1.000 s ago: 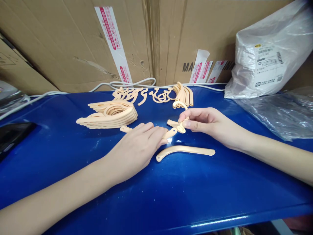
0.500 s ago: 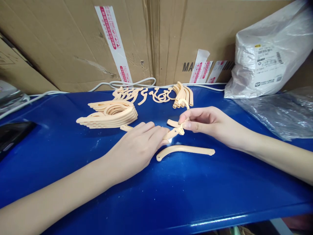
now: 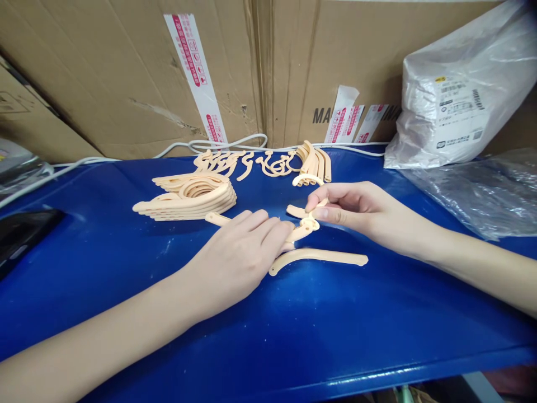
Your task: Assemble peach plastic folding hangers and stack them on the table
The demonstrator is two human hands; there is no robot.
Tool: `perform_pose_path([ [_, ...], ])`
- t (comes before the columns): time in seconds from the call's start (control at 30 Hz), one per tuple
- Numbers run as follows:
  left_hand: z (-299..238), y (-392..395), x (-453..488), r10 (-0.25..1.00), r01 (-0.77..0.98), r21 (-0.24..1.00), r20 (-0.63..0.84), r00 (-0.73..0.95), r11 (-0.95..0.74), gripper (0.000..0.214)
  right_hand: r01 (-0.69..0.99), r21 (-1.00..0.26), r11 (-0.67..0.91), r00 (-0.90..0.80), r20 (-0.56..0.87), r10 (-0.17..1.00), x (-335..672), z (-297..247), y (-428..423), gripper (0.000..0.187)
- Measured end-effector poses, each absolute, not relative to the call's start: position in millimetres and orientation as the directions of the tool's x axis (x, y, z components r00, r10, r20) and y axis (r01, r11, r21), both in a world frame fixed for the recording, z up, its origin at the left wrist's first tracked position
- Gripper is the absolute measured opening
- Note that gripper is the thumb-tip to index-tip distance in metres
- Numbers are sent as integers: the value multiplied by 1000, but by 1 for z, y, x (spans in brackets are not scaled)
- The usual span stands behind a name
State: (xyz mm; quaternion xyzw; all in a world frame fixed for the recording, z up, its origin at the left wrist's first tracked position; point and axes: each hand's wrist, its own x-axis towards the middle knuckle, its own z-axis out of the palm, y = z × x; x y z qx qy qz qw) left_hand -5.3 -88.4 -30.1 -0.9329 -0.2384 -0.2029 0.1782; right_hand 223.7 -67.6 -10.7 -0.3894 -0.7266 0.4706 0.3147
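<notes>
My left hand (image 3: 243,254) is closed around a beige plastic hanger arm (image 3: 300,233); its holed end sticks out past the fingers. A beige strip (image 3: 216,219) shows on the hand's far side, its link to that arm hidden. Between thumb and fingers, my right hand (image 3: 356,212) pinches a beige hanger hook (image 3: 307,179), curve upward. The hook's round base (image 3: 309,223) lies against the arm's holed end. Behind them the tip of another arm (image 3: 296,211) is visible. Nearer me, a loose curved hanger arm (image 3: 321,255) lies on the blue table (image 3: 293,336).
Left of centre stands a stack of beige hanger pieces (image 3: 188,204). Several loose hooks (image 3: 222,162) and a pile of arms (image 3: 316,162) lie at the back. A white cable (image 3: 168,146) runs along cardboard boxes (image 3: 126,73). A plastic-wrapped parcel (image 3: 453,101) sits right, a black phone-like object (image 3: 29,238) left.
The hook has tilted, its curved top swinging left and lower, and its base now lies over the arm's holed end. The left fingers have shifted slightly right.
</notes>
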Motion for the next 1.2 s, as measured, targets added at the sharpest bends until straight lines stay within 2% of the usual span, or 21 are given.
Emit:
perform_pose_path([
  [0.23, -33, -90, -6, 391, 539, -301, 433, 812, -787, 27, 319, -900, 297, -525, 93, 846, 224, -13, -65, 21],
  [0.57, -37, -91, -4, 439, 576, -337, 403, 803, -745, 36, 358, -827, 435, -524, 208, 826, 224, -21, -66, 21],
  [0.77, -36, -93, -2, 490, 599, -278, 374, 787, -751, 42, 432, -759, 487, -507, 241, 827, 223, -23, -68, 19],
  [1.03, -35, -94, -3, 551, 618, -210, 302, 778, -758, 27, 422, -774, 471, -510, 227, 830, 221, -24, -69, 21],
  [1.13, -32, -94, -4, 587, 637, -132, 286, 758, -759, 26, 449, -751, 483, -505, 233, 831, 221, -23, -70, 21],
  [1.2, -28, -94, -5, 647, 670, -22, 239, 724, -742, 25, 476, -715, 512, -512, 247, 823, 221, -22, -72, 22],
])
